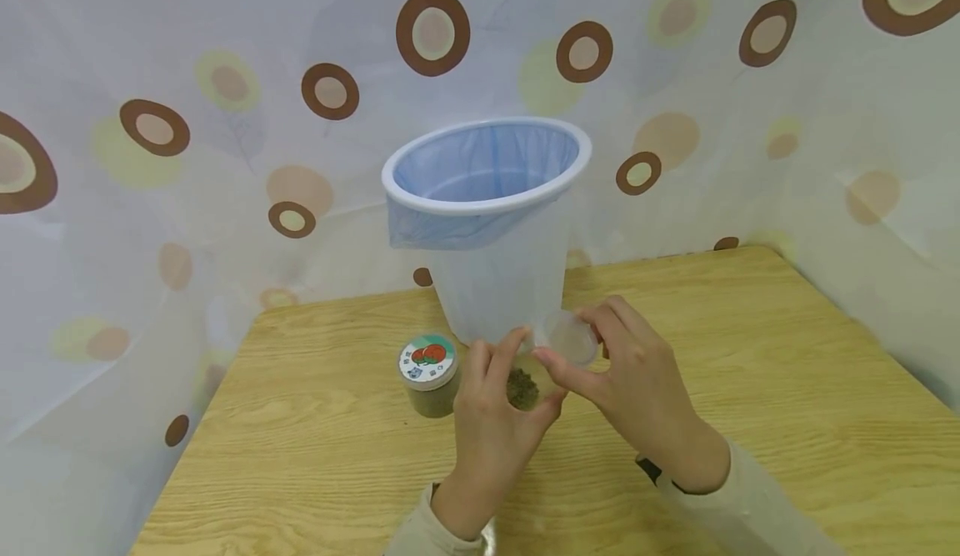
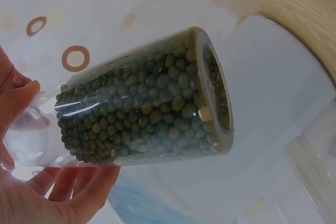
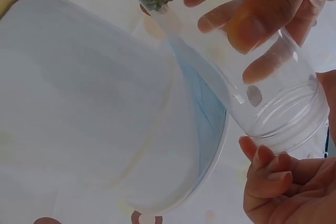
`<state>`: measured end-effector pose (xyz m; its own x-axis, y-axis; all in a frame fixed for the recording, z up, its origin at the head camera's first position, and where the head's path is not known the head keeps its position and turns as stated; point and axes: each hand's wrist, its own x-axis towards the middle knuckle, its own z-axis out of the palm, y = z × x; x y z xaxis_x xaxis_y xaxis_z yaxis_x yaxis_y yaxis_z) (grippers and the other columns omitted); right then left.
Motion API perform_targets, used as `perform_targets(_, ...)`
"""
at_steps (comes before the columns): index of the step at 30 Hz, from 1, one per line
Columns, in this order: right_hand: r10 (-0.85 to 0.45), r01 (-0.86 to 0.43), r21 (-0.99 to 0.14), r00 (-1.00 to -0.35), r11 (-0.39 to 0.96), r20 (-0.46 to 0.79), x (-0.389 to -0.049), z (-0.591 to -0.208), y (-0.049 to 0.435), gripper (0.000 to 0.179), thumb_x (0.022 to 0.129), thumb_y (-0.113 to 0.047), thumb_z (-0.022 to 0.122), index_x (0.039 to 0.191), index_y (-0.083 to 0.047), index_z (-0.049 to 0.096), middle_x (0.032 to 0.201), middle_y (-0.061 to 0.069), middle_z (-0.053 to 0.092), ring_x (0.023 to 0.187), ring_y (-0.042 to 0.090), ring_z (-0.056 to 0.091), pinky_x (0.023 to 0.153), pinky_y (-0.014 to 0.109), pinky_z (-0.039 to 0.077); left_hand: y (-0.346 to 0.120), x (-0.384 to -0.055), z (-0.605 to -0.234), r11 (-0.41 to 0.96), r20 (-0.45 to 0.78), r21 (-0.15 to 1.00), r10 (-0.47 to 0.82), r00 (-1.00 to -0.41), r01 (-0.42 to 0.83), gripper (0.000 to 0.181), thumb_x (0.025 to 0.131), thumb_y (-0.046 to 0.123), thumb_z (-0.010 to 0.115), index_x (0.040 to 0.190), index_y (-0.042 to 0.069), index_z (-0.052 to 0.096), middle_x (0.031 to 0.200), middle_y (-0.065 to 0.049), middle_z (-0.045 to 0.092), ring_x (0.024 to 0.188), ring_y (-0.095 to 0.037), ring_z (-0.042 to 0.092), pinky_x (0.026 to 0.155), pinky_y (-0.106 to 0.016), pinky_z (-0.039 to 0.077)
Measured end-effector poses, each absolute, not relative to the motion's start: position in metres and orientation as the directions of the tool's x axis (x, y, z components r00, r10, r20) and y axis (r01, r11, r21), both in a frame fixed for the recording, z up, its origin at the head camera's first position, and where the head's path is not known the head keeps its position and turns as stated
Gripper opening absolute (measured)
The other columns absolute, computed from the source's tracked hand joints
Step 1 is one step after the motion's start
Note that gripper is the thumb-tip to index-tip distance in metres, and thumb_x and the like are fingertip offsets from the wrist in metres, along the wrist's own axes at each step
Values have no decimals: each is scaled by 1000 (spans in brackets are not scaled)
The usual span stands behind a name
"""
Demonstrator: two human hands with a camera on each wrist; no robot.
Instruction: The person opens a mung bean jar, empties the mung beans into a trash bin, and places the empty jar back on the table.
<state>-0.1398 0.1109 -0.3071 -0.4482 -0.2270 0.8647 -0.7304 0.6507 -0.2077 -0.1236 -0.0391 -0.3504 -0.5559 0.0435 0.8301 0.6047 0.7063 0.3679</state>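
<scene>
A clear plastic jar is partly filled with small green beans, seemingly mung beans. My left hand grips this jar round its upper part, thumb and fingers on opposite sides. Beside its mouth, my right hand pinches a round, see-through lid between thumb and fingers. The threaded neck shows in the right wrist view, near the right hand's fingers. How much the lid touches the neck is unclear. Left of the left hand stands a second jar, its lid printed with red tomatoes.
Behind the hands stands a white bin lined with a blue bag. The wood-grain table meets a dotted cloth backdrop. Part of a shiny clear thing peeks out by the left sleeve.
</scene>
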Motion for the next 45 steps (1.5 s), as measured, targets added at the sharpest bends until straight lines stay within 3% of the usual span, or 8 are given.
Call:
perform_targets(21,-263,-770,-218,-447,599,855,-144,-310,116,61,93,-57,49,89,3,61,78,3,51,63,8,40,51,16,35,-40,-123,-348,682,801,408,52,-596,608,68,52,19,96,112,9,64,80,-1,39,68,-9,36,56,-18,39)
perform_targets(28,-307,-797,-187,-421,574,854,-147,-311,121,59,94,-56,48,90,2,60,80,3,52,65,8,42,54,16,36,-42,-122,-347,644,763,455,76,-642,616,68,53,18,95,113,7,65,80,-2,38,68,-9,36,56,-17,39)
perform_targets(36,-422,-877,-169,-376,450,825,-151,-305,132,52,95,-51,50,97,1,60,90,3,56,71,9,48,60,18,43,-49,-120,-342,508,643,602,149,-751,616,70,61,16,92,124,3,63,82,-5,38,69,-14,38,59,-18,36)
perform_targets(40,-502,-893,-199,-398,404,768,-151,-302,139,50,96,-48,49,103,0,59,96,2,54,77,8,48,66,15,42,-52,-119,-341,438,601,654,195,-775,617,73,64,13,90,128,0,60,83,-7,38,72,-17,38,62,-18,35)
perform_targets(45,-556,-888,-214,-427,407,714,-150,-300,143,51,97,-47,46,112,0,58,104,5,54,84,9,51,74,16,42,-53,-120,-339,454,598,643,207,-775,617,71,62,10,91,127,2,61,84,-9,38,72,-18,38,62,-21,36)
